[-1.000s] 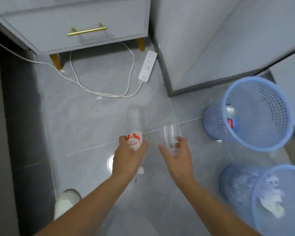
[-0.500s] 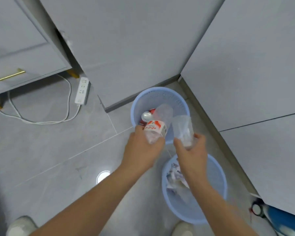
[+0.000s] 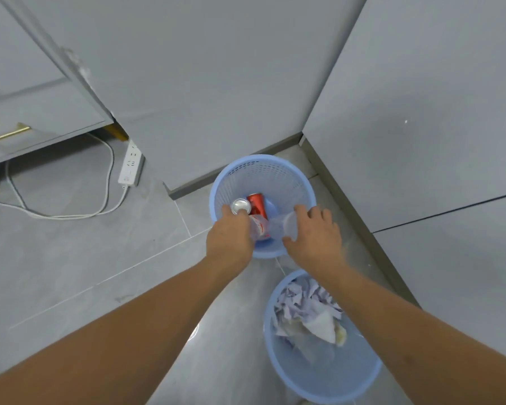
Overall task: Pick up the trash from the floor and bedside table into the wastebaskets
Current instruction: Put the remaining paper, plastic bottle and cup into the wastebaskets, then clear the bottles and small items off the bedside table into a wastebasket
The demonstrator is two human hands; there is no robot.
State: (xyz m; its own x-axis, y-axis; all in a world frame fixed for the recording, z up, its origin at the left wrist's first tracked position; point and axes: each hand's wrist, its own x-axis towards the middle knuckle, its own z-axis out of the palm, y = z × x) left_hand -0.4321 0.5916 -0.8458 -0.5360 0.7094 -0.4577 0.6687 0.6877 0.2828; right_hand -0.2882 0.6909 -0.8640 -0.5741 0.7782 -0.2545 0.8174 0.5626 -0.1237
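Note:
My left hand (image 3: 230, 238) grips a clear plastic bottle (image 3: 259, 228) with a red and white label, tilted down over the near rim of the far blue wastebasket (image 3: 263, 171). My right hand (image 3: 314, 236) holds a clear plastic cup (image 3: 284, 225) over the same basket, close beside the bottle. Inside that basket lie a red can (image 3: 257, 203) and a silver can top (image 3: 240, 205). The near blue wastebasket (image 3: 319, 378) holds crumpled white paper (image 3: 307, 311).
Both baskets stand in a corner of grey walls. A white power strip (image 3: 130, 166) with its cord (image 3: 70, 214) lies on the grey tile floor at the left, next to the grey bedside table (image 3: 35, 112) with a gold handle.
Both hands have moved forward and down, from between the baskets to over the far basket. Bottle and cup now tilt down into its opening.

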